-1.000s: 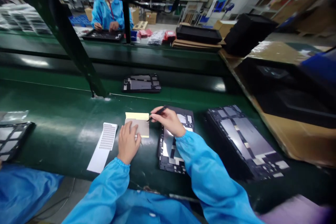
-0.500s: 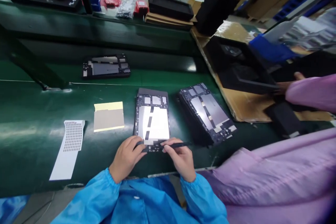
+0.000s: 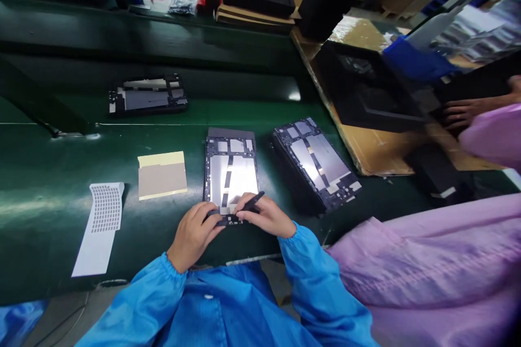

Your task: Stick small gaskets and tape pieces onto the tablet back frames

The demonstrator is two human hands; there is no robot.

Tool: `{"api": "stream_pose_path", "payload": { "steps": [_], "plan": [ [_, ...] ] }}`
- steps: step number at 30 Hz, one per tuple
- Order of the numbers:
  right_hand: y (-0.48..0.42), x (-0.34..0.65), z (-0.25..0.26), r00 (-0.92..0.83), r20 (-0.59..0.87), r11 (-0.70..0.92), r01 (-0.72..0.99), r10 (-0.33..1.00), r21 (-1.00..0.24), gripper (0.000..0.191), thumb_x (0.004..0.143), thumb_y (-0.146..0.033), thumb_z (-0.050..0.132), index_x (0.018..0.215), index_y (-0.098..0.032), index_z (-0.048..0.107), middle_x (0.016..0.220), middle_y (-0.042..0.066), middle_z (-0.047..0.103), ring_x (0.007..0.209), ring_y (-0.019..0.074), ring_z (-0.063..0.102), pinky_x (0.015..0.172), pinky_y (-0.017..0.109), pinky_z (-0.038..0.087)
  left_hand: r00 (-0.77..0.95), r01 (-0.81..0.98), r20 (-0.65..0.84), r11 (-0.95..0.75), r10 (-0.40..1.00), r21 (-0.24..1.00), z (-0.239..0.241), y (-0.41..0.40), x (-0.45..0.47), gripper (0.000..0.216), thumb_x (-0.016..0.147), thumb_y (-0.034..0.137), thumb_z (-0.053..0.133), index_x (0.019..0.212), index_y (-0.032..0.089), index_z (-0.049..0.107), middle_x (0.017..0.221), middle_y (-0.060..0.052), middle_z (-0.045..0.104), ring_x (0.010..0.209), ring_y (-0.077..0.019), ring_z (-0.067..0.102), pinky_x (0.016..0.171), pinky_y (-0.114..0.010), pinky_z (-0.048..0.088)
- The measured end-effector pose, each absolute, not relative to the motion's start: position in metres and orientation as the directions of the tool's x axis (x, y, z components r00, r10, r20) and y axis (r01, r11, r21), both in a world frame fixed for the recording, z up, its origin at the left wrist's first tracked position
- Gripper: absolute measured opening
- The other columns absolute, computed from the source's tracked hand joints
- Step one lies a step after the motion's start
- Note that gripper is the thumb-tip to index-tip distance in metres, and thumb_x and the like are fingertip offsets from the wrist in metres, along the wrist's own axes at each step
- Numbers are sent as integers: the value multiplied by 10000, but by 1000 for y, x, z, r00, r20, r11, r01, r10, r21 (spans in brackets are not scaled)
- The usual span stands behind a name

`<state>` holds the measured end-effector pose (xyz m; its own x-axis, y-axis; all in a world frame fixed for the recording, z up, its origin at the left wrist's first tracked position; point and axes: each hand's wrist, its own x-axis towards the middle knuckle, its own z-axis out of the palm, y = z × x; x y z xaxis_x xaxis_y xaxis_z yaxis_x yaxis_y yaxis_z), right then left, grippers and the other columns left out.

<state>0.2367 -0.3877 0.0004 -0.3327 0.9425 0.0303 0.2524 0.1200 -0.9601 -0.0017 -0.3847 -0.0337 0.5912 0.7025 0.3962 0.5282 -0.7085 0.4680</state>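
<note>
A tablet housing with silver panels and a dark ribbon strip lies in front of me, its near end toward my body. My left hand is closed at its near left corner, thumb and fingers pinching the edge; a dark piece shows between them, too hidden to name. My right hand grips slim black tweezers, held like a pen, with the tip down at the near end of the housing. Right of it, a stack of similar housings sits at an angle.
Further back lie more tablet housings. To the left are a beige sheet with yellow edges and a white label strip. At right, a co-worker's pink sleeve reaches by a black tray on cardboard.
My right hand has turned the tweezers from lying nearly level to a steeper slant, tip at the housing. The left hand stays at the corner. The whole view has shifted slightly.
</note>
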Motion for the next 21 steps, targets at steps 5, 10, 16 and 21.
{"api": "stream_pose_path", "payload": {
  "steps": [5, 10, 16, 21],
  "plan": [
    [-384, 237, -1, -389, 18, 123, 247, 921, -961, 187, 949, -388, 630, 938, -204, 662, 826, 35, 692, 726, 163, 671, 710, 285, 554, 589, 528, 407, -714, 698, 460, -34, -386, -1, 114, 942, 215, 608, 1044, 195, 654, 1110, -100, 661, 1073, -255, 631, 892, -410, 572],
    [-386, 235, 3, -406, 14, 128, 257, 914, -958, 171, 957, -366, 622, 941, -200, 661, 841, 35, 691, 728, 159, 669, 711, 280, 547, 593, 522, 412, -720, 692, 457, -34, -386, -1, 102, 948, 207, 599, 1035, 177, 642, 1106, -104, 647, 1075, -253, 619, 900, -402, 565],
    [-385, 235, 4, -414, 33, 168, 293, 910, -941, 197, 968, -380, 610, 939, -198, 681, 862, 44, 698, 770, 166, 669, 743, 281, 542, 597, 520, 408, -720, 691, 460, -32, -385, -1, 102, 952, 204, 592, 1035, 174, 641, 1113, -105, 643, 1075, -253, 618, 897, -399, 564],
    [-386, 235, 4, -441, 75, 234, 318, 894, -919, 189, 981, -357, 598, 952, -195, 691, 887, 59, 709, 832, 177, 678, 787, 294, 544, 589, 515, 407, -713, 698, 476, -32, -385, 0, 102, 945, 205, 601, 1026, 184, 658, 1108, -102, 653, 1077, -252, 631, 900, -406, 567]
  ]
}}
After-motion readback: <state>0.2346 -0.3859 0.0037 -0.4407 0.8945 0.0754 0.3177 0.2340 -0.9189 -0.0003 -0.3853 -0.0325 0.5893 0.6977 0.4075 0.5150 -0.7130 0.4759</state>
